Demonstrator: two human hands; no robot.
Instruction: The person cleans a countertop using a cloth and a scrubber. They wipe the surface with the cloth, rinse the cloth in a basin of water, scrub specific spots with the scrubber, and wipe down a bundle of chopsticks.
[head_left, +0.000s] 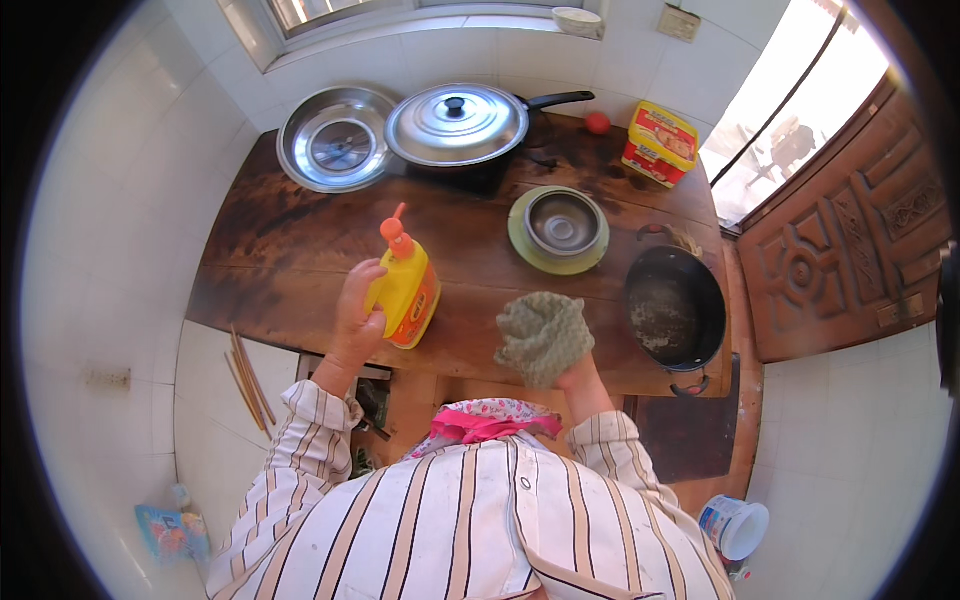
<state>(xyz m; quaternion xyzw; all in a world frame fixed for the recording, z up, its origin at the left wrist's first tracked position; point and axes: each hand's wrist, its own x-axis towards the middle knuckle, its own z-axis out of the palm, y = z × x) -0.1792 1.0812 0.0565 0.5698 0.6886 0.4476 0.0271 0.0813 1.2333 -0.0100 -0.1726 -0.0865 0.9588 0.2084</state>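
Note:
My left hand (360, 319) grips the side of a yellow pump bottle (409, 296) with an orange pump top, upright over the near edge of the wooden table (277, 262). A crumpled grey-green cloth (546, 337) covers most of my right hand (576, 375), which holds it above the table's front. Beyond the cloth, a steel bowl (562, 223) rests on a green plate (517, 244). To the right sits an oval black pan (675, 307) with two side handles, its bottom showing pale marks.
At the back stand a steel basin (337, 139) and a lidded frying pan (456, 126). A red ball-shaped thing (597, 123) and a yellow and red tub (660, 144) are at the back right. Wooden sticks (251, 382) lie at left; a carved door (847, 247) stands at right.

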